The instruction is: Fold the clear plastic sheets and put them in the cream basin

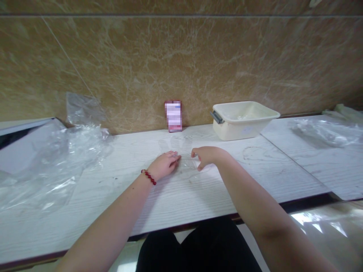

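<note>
We log tabletop (176, 196): white wood-grain, matt | upper wall (181, 64): marble-look tile, glossy, smooth | tub (244, 126) right of centre: cream plastic, dull sheen | left bags (56, 158): thin clear plastic, crinkled, shiny | centre film (185, 160): clear smooth plastic | bracelet (149, 176): glossy red beads

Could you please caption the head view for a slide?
Left hand and right hand touch a clear plastic sheet on a white table.
</note>
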`<state>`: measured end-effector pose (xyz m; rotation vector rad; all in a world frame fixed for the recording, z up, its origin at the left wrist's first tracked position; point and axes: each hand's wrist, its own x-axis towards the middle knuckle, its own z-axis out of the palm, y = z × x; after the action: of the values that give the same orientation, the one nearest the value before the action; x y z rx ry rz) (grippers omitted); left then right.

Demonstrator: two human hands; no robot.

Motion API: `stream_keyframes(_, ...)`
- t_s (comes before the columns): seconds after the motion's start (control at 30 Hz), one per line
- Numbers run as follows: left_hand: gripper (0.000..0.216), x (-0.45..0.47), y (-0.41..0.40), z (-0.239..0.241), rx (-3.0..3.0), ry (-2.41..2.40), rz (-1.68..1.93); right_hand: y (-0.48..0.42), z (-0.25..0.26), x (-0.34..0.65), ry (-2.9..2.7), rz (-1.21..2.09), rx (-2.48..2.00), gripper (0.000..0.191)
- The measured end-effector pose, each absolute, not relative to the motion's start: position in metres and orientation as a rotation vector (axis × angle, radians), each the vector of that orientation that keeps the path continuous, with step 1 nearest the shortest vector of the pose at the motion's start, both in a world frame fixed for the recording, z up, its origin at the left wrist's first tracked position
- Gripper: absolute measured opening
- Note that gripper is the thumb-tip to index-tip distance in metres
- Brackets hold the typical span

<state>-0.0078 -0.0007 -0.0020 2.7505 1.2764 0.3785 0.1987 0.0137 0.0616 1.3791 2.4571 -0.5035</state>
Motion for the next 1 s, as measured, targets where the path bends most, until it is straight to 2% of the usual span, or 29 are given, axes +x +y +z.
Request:
stream_keyframes(0.17,0.037,-0.008,-0.002,0.000,2.786,1.282,0.334,0.016,0.062,0.201,2.465,-0.513,1.345,0.071)
stream_keyframes(0.43,0.034,-0.007,-0.004,0.004,2.700,1.292,0.381,0.015,0.065,0.204,2.493,-0.465,1.404,0.069)
stream_keyframes(0.83,0.033,-0.017,-0.001,0.013,2.684,1.424,0.602,0.021,0.058,0.206,2.577,-0.336,1.512,0.033)
stream_keyframes(1.0,0.029,-0.034,0.001,0.025,2.651,1.538,0.760,0.027,0.055,0.208,2.614,-0.222,1.654,0.027)
